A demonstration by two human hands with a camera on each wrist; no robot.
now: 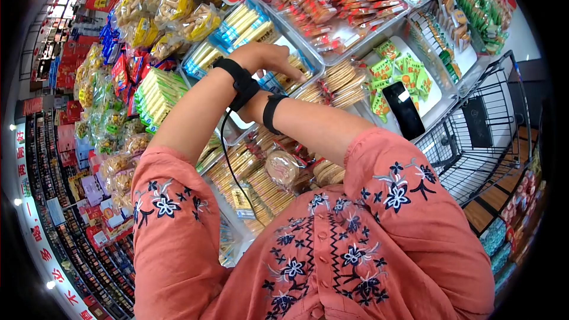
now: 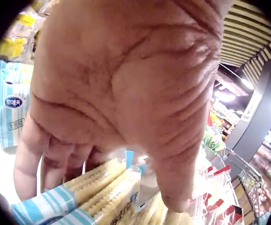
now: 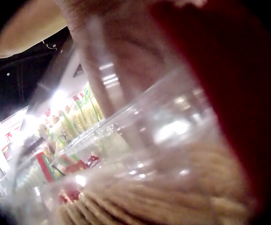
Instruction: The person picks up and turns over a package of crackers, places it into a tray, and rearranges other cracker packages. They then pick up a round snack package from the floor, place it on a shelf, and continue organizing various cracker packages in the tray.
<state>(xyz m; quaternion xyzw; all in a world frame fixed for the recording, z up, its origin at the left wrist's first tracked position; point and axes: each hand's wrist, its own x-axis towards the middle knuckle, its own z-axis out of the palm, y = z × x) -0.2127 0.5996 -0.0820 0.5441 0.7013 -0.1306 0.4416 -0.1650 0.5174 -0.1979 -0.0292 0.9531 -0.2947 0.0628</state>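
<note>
A person's left hand [image 1: 268, 59] is spanning blue-striped stick packs [image 2: 102, 193] in a tray [image 1: 287, 41] — fingers straight and spread, thumb tip touching a pack. The right hand [image 3: 130, 61] is showing behind clear plastic [image 3: 173, 129], its grip impossible to tell. A black phone [image 1: 403, 110] is lying by green packets [image 1: 418, 80] — near a wire shopping cart [image 1: 477, 123].
</note>
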